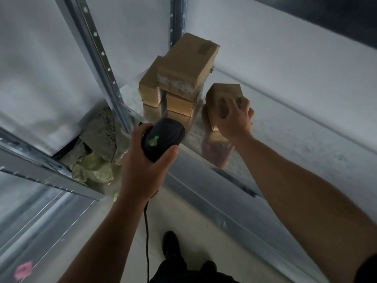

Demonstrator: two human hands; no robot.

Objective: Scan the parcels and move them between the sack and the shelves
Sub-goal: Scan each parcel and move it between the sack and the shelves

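Note:
My left hand [142,160] grips a black handheld scanner [163,137] whose green light glows; its black cable hangs down toward the floor. My right hand [234,117] is closed on a small brown cardboard parcel [223,94], held just above the metal shelf [285,144] to the right of a stack. That stack holds several brown parcels [179,78], with a large box on top, in the shelf's left back corner. A pale green sack [95,166] lies crumpled on the floor below the shelf's left end, partly hidden by the upright.
A perforated metal upright [102,58] rises left of the stack, and another stands behind it. A lower shelf unit [40,180] runs at the left. The shelf's front lip [204,190] crosses diagonally. My dark shoes [171,246] stand on the pale floor.

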